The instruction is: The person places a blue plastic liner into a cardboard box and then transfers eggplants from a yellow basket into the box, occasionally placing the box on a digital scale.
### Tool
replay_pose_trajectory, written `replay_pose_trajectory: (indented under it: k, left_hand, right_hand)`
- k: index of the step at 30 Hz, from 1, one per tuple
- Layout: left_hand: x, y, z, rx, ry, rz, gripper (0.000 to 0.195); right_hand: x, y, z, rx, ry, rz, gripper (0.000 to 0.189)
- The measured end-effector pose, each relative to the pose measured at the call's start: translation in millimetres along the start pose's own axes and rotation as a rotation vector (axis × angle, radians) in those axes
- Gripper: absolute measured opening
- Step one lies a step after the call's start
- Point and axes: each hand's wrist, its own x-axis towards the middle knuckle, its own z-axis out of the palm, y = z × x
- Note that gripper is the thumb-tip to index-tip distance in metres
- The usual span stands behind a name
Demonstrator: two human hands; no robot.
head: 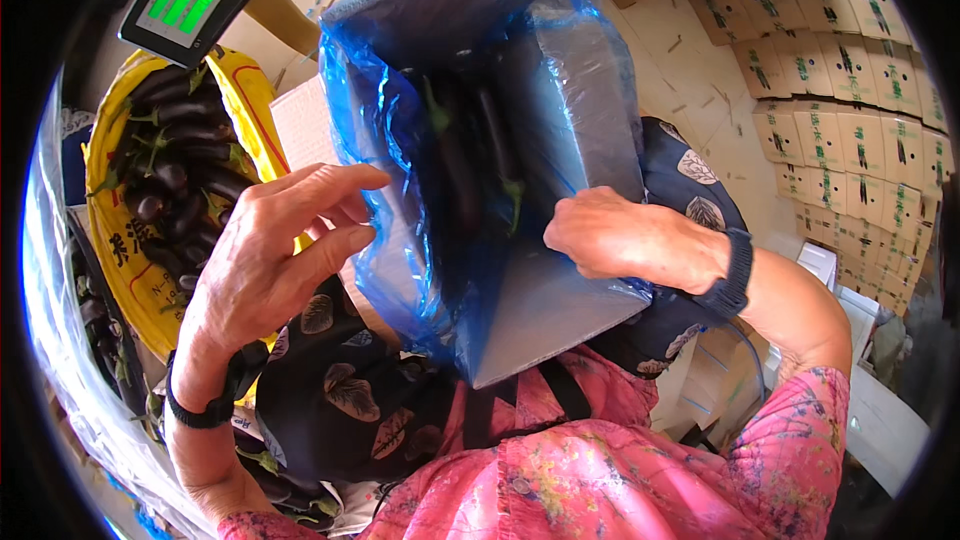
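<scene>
A cardboard box (540, 330) stands tilted on my lap, lined with a blue plastic bag (401, 262) folded out over its rim. Inside lie several long dark eggplants (499, 135), one with its green stem towards me. My left hand (277, 247) is at the box's left side, thumb and fingers apart, tips close to the liner; nothing shows between them. Over the right side of the box my right hand (622, 240) is curled, knuckles up, beside the liner's edge. Its fingertips are hidden, so a grip on the plastic cannot be made out.
At the left a yellow woven sack (142, 307) holds several eggplants (176, 165). A scale display (187, 0) with lit green digits hangs above it. Stacked printed cartons (840, 67) line the right side. Plant scraps litter the floor (697, 67). More eggplants (300, 499) lie by my left leg.
</scene>
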Motion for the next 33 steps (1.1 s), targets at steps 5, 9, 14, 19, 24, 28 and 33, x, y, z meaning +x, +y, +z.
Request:
replay_pose_trajectory:
  k: [5, 9, 14, 19, 24, 28, 33]
  left_hand:
    - [-8.3, -11.7, 2.0, -0.008, 0.023, -0.091, 0.029]
    - [-13.9, -7.7, 3.6, 0.002, -0.005, -0.128, 0.028]
    - [-10.8, -5.4, 0.0, 0.019, -0.09, -0.044, 0.025]
    - [-19.7, -7.1, -3.4, 0.014, -0.124, -0.062, 0.026]
    - [-10.7, -0.7, -2.2, 0.067, -0.173, -0.019, 0.027]
    - [-12.5, 16.3, -5.1, 0.035, -0.223, -0.086, 0.031]
    - [-16.2, 34.1, 6.7, 0.117, -0.293, -0.037, 0.042]
  right_hand:
    - [5.3, -4.7, -14.2, 0.065, -0.188, 0.182, 0.012]
    - [39.4, 1.4, 1.7, 0.077, -0.2, 0.103, 0.016]
    - [43.2, 23.1, 43.5, 0.013, -0.266, 0.087, 0.012]
    - [4.2, 17.3, -4.0, 0.26, 0.005, -0.07, 0.013]
    - [-31.2, 28.9, -38.0, 0.322, -0.002, 0.094, 0.01]
    - [-55.8, 15.4, -20.4, 0.262, 0.089, 0.02, 0.031]
    - [-87.6, -6.1, -2.8, 0.255, 0.025, 0.118, 0.038]
